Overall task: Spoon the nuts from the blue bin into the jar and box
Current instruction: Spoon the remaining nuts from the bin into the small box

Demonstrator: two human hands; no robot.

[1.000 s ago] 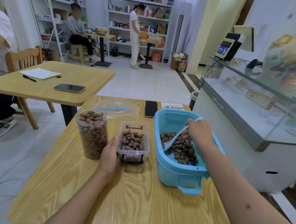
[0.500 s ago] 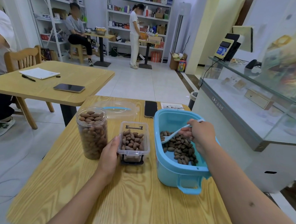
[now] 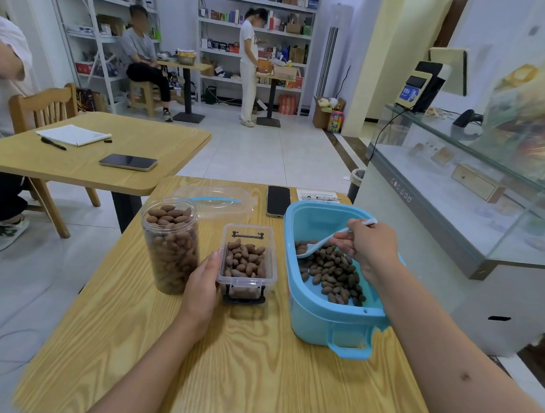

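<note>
The jar point(image 3: 170, 248) is packed with nuts right up to its mouth, so that half looks done. The clear box point(image 3: 247, 262) beside it is heaped near its rim — probably close to full. A fair layer of nuts point(image 3: 331, 270) remains in the blue bin point(image 3: 321, 318) on the counter point(image 3: 255, 365), so some scooping is left unless the box tops out first. The right hand point(image 3: 371, 244) pinches the white spoon point(image 3: 313, 248), its bowl dipped into the pile near the bin's left wall. The left hand point(image 3: 204, 282) rests with fingers straight against the box's left side — steadying it, not grasping.
</note>
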